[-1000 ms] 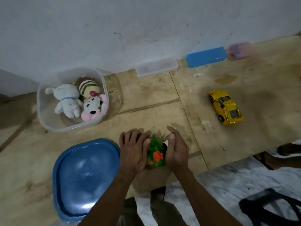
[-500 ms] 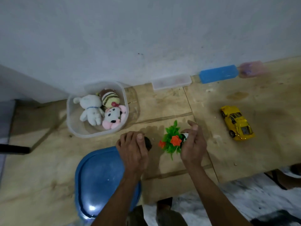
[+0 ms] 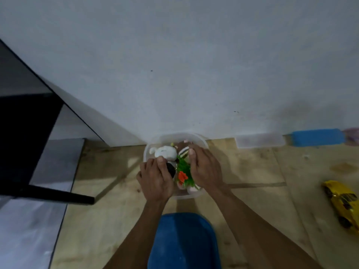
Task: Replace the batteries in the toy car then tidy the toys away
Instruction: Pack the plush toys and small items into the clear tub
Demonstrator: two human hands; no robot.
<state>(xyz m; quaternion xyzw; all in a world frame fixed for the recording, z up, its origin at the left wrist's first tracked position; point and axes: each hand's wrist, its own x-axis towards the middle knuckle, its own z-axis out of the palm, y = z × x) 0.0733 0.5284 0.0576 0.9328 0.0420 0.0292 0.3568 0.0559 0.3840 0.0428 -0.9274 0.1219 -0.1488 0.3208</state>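
Both my hands are over the clear plastic tub (image 3: 202,142) by the wall. My right hand (image 3: 206,170) holds a toy plant (image 3: 184,169) with green leaves and orange flowers, down among the toys in the tub. In my left hand (image 3: 155,180), a small dark object (image 3: 171,169) is gripped at the tub's left rim. A white plush (image 3: 166,152) and a striped plush (image 3: 183,151) lie inside the tub. The yellow toy car (image 3: 343,205) rests on the wooden table (image 3: 252,200) at the far right, away from both hands.
A blue lid (image 3: 182,241) lies on the table between my forearms. Along the wall stand a clear flat box (image 3: 259,141), a blue case (image 3: 317,137) and a pinkish case (image 3: 352,136). A black frame (image 3: 29,133) stands off the table's left edge.
Both hands moved from the table's front to over the tub, carrying the toy plant and the dark object. My view swung left, so the car now sits at the right edge.
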